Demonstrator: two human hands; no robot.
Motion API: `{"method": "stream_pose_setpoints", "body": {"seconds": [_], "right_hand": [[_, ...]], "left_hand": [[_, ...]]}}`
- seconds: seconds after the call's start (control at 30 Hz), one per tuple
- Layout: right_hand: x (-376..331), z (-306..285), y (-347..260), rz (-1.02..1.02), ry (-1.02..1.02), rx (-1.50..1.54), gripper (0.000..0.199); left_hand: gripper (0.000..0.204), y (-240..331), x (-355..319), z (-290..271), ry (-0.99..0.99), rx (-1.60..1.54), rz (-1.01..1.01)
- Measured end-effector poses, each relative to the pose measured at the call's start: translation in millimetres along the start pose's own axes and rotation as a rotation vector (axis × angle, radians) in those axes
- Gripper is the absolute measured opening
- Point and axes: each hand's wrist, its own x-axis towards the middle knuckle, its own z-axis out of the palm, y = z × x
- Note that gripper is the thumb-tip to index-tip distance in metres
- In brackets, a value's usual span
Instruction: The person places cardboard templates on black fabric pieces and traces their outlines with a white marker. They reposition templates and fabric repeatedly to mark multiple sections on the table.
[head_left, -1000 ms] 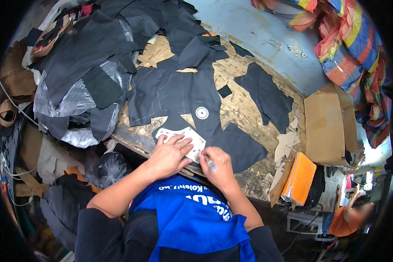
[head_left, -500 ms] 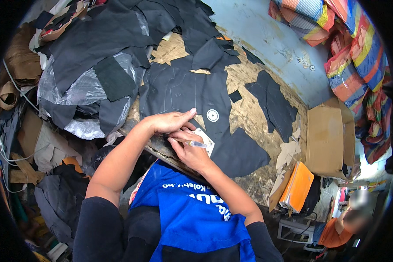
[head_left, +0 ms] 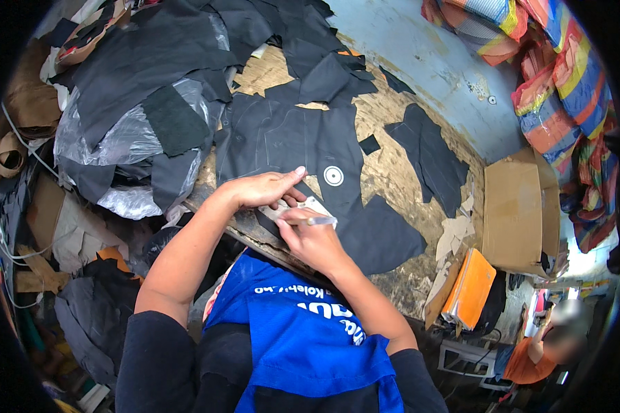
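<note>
My left hand (head_left: pixel 265 189) lies flat, fingers together, pressing a pale cardboard pattern piece (head_left: pixel 315 206) onto dark cloth (head_left: pixel 289 138) spread on the worn wooden table (head_left: pixel 393 172). My right hand (head_left: pixel 310 230) grips a thin silver marking pen (head_left: pixel 322 221) whose tip rests at the pattern's edge. A small white round disc (head_left: pixel 333 175) sits on the cloth just beyond the hands. Most of the pattern piece is hidden under my hands.
More dark cloth pieces (head_left: pixel 427 155) lie to the right. A heap of black cloth and clear plastic bags (head_left: pixel 131 131) fills the left. A cardboard box (head_left: pixel 513 206) and an orange folder (head_left: pixel 470 289) stand at the right. Striped sacks (head_left: pixel 551 76) hang above. Another person (head_left: pixel 541 351) sits at lower right.
A second ago both hands lay near the table's front edge on the pattern. My left hand has since turned flat across it, and the right hand brought the pen to its edge.
</note>
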Motion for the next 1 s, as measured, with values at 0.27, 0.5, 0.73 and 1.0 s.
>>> {"method": "stream_pose_setpoints", "body": {"seconds": [0.27,0.5,0.73,1.0], "right_hand": [[-66,-49,7,0.107,0.081,-0.097,0.01],[-50,-43,10,0.04,0.057,-0.211,0.01],[-20,-34,8,-0.01,-0.138,-0.308,0.016],[26,10,9,-0.218,0.052,0.093,0.014]], "left_hand": [[0.07,4,-4,5,0.055,0.124,0.038],[0.07,8,-7,5,0.06,0.103,0.036],[0.071,4,-2,1,0.04,0.087,0.059],[0.07,0,1,-1,0.02,-0.006,0.069]]}}
